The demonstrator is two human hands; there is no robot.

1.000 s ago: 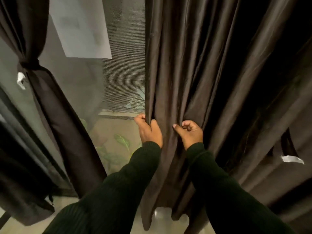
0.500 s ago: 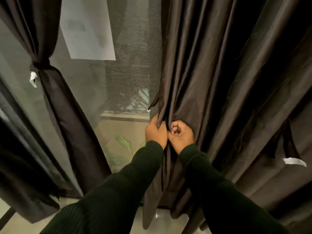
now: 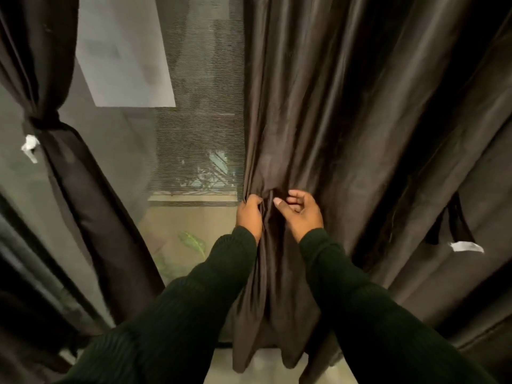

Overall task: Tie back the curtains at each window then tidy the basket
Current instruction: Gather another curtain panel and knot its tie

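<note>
Dark brown satin-like curtain panel hangs loose and untied over the right half of the window, its folds running from the top edge of the view down to the pale floor. Left hand grips the panel's inner edge, fingers curled round a bunched fold. Right hand sits just beside it against the cloth, fingers loosely curled and thumb extended; whether it pinches any fabric cannot be determined. Both arms wear dark green ribbed sleeves.

A dark fabric tie-back strip with a white tag hangs from the same panel near the right edge of the view, well apart from both hands.

A second dark brown curtain at the left side of the window is gathered and cinched by a dark band, with a small white tag beside the knot.

Grey mesh screen covers the glass between the two curtains; green leaves show behind it, low down. The basket is not in view.
</note>
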